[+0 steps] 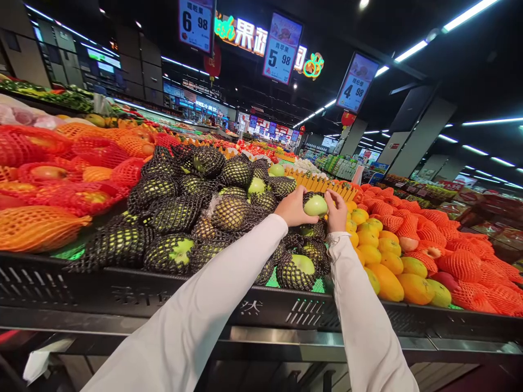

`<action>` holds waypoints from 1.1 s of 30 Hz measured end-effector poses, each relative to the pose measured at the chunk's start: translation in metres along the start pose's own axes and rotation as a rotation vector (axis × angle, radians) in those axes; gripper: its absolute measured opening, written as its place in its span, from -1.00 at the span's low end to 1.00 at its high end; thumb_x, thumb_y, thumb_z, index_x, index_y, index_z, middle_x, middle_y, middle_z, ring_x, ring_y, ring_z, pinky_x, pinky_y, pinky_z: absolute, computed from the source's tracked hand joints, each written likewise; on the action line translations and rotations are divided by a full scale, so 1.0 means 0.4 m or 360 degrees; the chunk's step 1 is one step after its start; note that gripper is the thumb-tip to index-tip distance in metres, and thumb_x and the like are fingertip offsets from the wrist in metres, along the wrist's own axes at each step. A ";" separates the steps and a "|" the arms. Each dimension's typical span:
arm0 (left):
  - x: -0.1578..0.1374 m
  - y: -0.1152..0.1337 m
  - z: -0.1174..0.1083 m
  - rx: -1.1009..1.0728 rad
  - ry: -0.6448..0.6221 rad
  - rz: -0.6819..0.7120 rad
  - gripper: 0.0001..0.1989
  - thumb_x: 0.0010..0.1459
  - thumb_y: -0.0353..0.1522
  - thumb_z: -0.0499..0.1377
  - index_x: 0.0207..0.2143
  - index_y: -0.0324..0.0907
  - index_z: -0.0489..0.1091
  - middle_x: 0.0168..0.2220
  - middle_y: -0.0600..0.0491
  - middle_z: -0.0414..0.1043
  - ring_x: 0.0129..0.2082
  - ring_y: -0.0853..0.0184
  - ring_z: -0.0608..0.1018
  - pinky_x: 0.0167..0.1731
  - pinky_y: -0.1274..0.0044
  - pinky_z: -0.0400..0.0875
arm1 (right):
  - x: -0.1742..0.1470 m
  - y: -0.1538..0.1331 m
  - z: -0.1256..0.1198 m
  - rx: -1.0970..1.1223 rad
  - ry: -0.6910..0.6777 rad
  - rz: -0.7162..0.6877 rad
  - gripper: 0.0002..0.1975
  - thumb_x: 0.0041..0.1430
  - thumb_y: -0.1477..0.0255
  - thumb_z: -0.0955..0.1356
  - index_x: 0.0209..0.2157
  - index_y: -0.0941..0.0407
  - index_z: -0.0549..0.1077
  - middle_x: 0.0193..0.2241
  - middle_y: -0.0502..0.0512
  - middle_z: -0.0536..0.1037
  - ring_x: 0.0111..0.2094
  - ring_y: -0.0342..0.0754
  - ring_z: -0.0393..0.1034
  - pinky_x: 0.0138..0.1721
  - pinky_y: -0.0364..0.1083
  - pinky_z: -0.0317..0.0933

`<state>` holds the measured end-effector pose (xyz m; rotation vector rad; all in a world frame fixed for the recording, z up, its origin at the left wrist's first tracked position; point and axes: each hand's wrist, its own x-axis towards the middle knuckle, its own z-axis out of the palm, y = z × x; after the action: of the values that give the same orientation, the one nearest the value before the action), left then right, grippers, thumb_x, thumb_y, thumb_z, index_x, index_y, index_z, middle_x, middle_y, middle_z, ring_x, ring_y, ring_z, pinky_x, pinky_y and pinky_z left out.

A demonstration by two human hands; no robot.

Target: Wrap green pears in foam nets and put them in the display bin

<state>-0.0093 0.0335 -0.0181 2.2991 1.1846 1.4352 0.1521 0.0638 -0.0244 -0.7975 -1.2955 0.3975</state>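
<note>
Here, the left hand (293, 208) and the right hand (337, 211) both hold one green apple (316, 206), in past the front edge of the black tray (274, 306).

Three price boards hang overhead: the left board (196, 24) shows 6.98 under a name ending in 果, the middle board (281, 48) reads 青苹果 and 5.98, and the right board (357, 83) reads 晚伦橙 and 4.98. A lit sign (251, 37) behind them carries 果蔬 and partly covered green letters ending "sh". On the black display crate's front (272, 312), 然 stands out in white.
</note>
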 end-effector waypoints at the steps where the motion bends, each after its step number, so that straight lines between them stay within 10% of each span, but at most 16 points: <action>1: -0.002 0.002 -0.001 0.0059 0.0009 0.0023 -0.30 -0.23 -0.15 0.38 -0.08 -0.18 0.17 -0.08 -0.12 0.41 -0.10 0.04 0.52 -0.07 0.31 0.40 | 0.003 0.004 -0.001 0.0036 -0.0059 0.0130 -0.46 -0.14 -0.03 0.44 -0.30 0.15 0.48 -0.27 0.13 0.52 -0.22 -0.02 0.37 -0.18 -0.06 0.28; 4: -0.006 0.008 -0.005 0.0163 0.0041 0.0035 -0.31 -0.23 -0.13 0.36 -0.08 -0.17 0.16 -0.09 -0.11 0.42 -0.15 0.02 0.54 -0.13 0.30 0.42 | 0.006 0.013 -0.004 0.0055 -0.0157 0.0313 -0.44 -0.21 -0.10 0.43 -0.43 0.13 0.42 -0.44 0.03 0.45 -0.39 -0.08 0.29 -0.31 -0.08 0.24; 16: -0.002 0.007 -0.003 0.0106 0.0047 -0.0172 -0.20 -0.20 -0.15 0.38 0.07 -0.17 0.15 -0.02 -0.18 0.42 -0.11 -0.03 0.53 -0.14 0.29 0.41 | -0.018 -0.039 -0.002 -0.0357 0.0031 -0.0528 -0.56 0.23 -0.02 0.21 -0.37 0.09 0.29 -0.44 0.03 0.34 -0.35 -0.07 0.26 -0.29 -0.09 0.20; 24: 0.003 -0.012 0.010 -0.0001 0.0034 -0.0072 -0.26 -0.20 -0.22 0.40 0.06 -0.23 0.27 -0.02 -0.14 0.36 -0.04 0.07 0.48 0.03 0.33 0.36 | -0.022 -0.058 -0.007 -0.0198 -0.0200 -0.0377 -0.74 -0.04 0.23 0.38 -0.39 0.12 0.35 -0.44 0.03 0.38 -0.41 -0.10 0.23 -0.36 -0.10 0.16; 33: 0.002 -0.013 0.006 0.0065 -0.0064 0.0094 -0.20 -0.20 -0.09 0.42 0.07 -0.19 0.28 0.06 -0.10 0.36 0.02 0.04 0.47 0.08 0.29 0.33 | -0.012 -0.038 -0.008 -0.0267 0.0114 -0.0303 -0.71 -0.07 0.30 0.34 -0.31 0.17 0.52 -0.39 0.12 0.52 -0.41 -0.05 0.34 -0.30 -0.03 0.26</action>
<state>-0.0100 0.0381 -0.0215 2.3979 1.1548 1.3893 0.1516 0.0495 -0.0171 -0.8125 -1.3365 0.1080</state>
